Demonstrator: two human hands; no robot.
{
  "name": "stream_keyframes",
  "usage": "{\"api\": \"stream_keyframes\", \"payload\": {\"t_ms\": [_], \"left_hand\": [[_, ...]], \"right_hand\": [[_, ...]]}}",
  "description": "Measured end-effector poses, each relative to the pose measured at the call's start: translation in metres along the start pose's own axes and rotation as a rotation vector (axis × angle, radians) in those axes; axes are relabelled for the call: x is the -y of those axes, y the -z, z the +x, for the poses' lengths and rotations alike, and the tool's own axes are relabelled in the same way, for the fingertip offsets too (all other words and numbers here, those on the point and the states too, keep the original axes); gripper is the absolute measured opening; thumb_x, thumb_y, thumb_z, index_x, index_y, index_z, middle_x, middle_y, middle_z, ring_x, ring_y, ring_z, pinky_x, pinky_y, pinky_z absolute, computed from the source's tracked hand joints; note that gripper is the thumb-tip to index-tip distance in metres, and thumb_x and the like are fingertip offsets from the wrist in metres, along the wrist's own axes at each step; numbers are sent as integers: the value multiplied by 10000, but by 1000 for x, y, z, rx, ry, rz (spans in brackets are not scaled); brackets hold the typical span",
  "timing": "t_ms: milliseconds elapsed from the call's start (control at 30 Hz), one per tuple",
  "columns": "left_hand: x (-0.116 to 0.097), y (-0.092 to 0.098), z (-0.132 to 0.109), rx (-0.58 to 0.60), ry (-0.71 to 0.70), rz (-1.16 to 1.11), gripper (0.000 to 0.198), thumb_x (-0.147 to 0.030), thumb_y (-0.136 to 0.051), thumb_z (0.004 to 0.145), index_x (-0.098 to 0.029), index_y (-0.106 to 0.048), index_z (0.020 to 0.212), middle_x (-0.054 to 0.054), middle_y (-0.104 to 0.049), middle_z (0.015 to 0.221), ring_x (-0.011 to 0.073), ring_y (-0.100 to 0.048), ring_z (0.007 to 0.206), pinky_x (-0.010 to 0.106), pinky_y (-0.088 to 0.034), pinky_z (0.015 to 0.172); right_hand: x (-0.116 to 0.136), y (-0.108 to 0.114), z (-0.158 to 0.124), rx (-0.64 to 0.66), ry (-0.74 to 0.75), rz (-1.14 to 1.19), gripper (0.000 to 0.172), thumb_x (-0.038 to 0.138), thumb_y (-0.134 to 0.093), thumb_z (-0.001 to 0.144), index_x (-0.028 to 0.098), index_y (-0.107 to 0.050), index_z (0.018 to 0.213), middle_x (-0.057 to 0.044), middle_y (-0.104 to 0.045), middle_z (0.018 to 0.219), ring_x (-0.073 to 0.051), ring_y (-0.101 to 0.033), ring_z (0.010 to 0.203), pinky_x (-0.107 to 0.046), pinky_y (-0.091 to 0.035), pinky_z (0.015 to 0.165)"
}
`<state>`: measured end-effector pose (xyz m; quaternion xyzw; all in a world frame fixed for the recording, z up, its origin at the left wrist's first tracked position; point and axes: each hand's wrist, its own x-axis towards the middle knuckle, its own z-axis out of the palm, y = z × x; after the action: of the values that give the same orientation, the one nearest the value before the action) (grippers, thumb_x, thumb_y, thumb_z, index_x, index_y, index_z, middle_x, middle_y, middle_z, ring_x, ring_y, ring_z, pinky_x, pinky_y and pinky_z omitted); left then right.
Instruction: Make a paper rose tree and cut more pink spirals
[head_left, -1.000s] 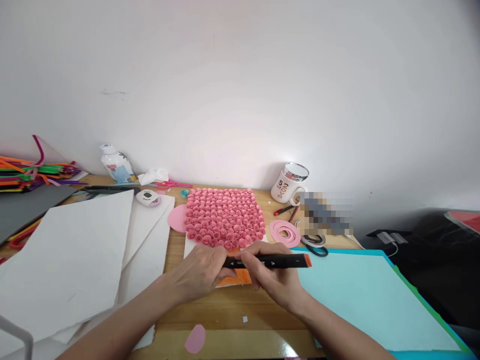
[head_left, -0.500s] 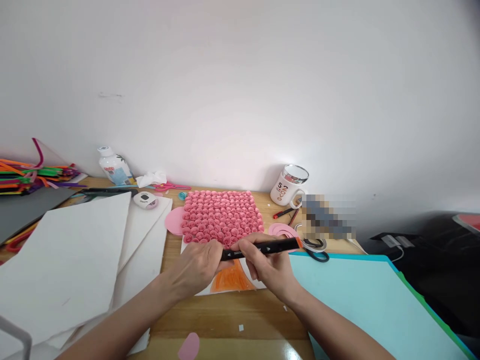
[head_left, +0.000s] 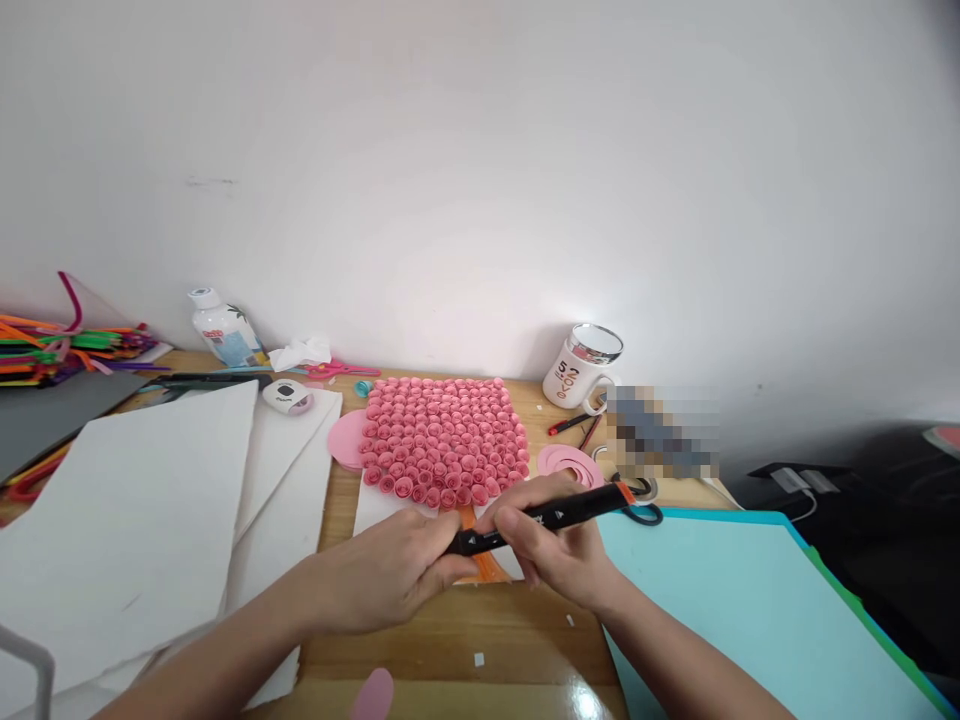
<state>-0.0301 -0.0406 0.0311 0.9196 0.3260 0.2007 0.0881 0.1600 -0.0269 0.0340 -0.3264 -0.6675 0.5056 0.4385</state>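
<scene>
A black marker (head_left: 564,510) with an orange end lies slantwise across both hands, over the lower edge of a white sheet (head_left: 375,510). My right hand (head_left: 562,550) is closed around the marker's barrel. The fingers of my left hand (head_left: 397,568) pinch its dark left end. Rows of pink rolled-paper roses (head_left: 442,440) cover the upper part of the sheet. Below them shows an orange coloured trunk shape (head_left: 489,566), partly hidden behind my hands.
At left lie white boards (head_left: 142,500), a white bottle (head_left: 225,328) and pink scissors (head_left: 341,369). A mug (head_left: 581,368), pink paper rings (head_left: 570,466) and black-handled scissors (head_left: 643,513) stand or lie at right, above light-blue sheets (head_left: 720,600). Bundled pipe cleaners (head_left: 75,345) sit far left.
Both hands and the marker have moved slightly down and toward me. The marker tilts more, its orange end further right, and more of the lower roses show.
</scene>
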Motion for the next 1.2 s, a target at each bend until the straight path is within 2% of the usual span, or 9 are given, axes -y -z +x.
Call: {"api": "stream_keyframes", "payload": {"t_ms": [167, 333, 433, 533, 700, 833, 900, 1033, 1200], "left_hand": [[-1, -2, 8, -247, 0, 380, 395, -314, -255, 980, -185, -421, 646, -21, -467, 482, 128, -411, 355, 267, -204, 377], [2, 1, 12, -52, 39, 225, 346, -375, -317, 966, -182, -459, 717, -53, -463, 504, 103, -402, 364, 236, -236, 381], [10, 5, 7, -310, 46, 453, 370, -284, -290, 978, -184, -412, 642, -50, -420, 472, 94, -375, 347, 238, -197, 379], [15, 8, 4, -502, 132, 479, 324, -238, -372, 953, -190, -377, 633, -75, -367, 444, 74, -338, 344, 210, -210, 377], [21, 18, 24, -480, 367, 217, 250, -318, -384, 933, -177, -475, 748, -62, -463, 509, 74, -385, 390, 192, -301, 407], [37, 20, 45, -752, 472, 96, 75, -221, -494, 850, -173, -548, 832, -34, -558, 637, 78, -488, 509, 184, -396, 509], [44, 16, 45, -776, 425, 74, 28, -173, -524, 816, -179, -551, 812, -55, -526, 608, 59, -447, 474, 166, -385, 494], [52, -2, 24, -631, 142, 159, 94, -114, -506, 834, -181, -562, 870, -95, -419, 501, 47, -378, 424, 154, -338, 463], [47, -22, -4, -638, 178, 88, 144, -114, -469, 876, -168, -536, 991, -89, -463, 509, 52, -373, 407, 162, -346, 455]], "right_hand": [[-3, -6, 2, -203, -78, 29, 323, 399, -554, 845, 159, -708, 694, 8, -578, 454, -57, -409, 288, -184, -339, 303], [1, 7, 5, -233, -69, 22, 281, 365, -590, 795, 172, -675, 610, 26, -516, 387, -71, -378, 262, -207, -302, 279], [5, 37, 14, -513, 5, 5, 151, 314, -655, 732, 203, -642, 631, 19, -548, 460, -87, -402, 317, -226, -301, 305], [3, 61, 22, -617, 12, 66, 235, 377, -530, 822, 208, -611, 680, 77, -330, 360, -84, -273, 309, -226, -223, 309], [-24, 63, 26, -437, -70, 212, 234, 388, -560, 799, 175, -630, 864, 76, -373, 422, -89, -334, 387, -235, -279, 392], [-45, 60, 26, -427, -44, 112, 289, 435, -581, 806, 152, -637, 832, 49, -447, 461, -95, -398, 421, -242, -322, 419], [-50, 59, 26, -436, -39, 75, 321, 464, -576, 811, 148, -636, 815, 38, -473, 465, -99, -414, 420, -246, -339, 417], [-56, 57, 25, -442, -42, 45, 312, 463, -604, 793, 154, -627, 823, 27, -512, 484, -118, -466, 448, -261, -393, 445], [-62, 54, 20, -425, -56, 120, 233, 382, -637, 798, 176, -595, 899, 19, -580, 588, -137, -553, 524, -294, -468, 538]]}}
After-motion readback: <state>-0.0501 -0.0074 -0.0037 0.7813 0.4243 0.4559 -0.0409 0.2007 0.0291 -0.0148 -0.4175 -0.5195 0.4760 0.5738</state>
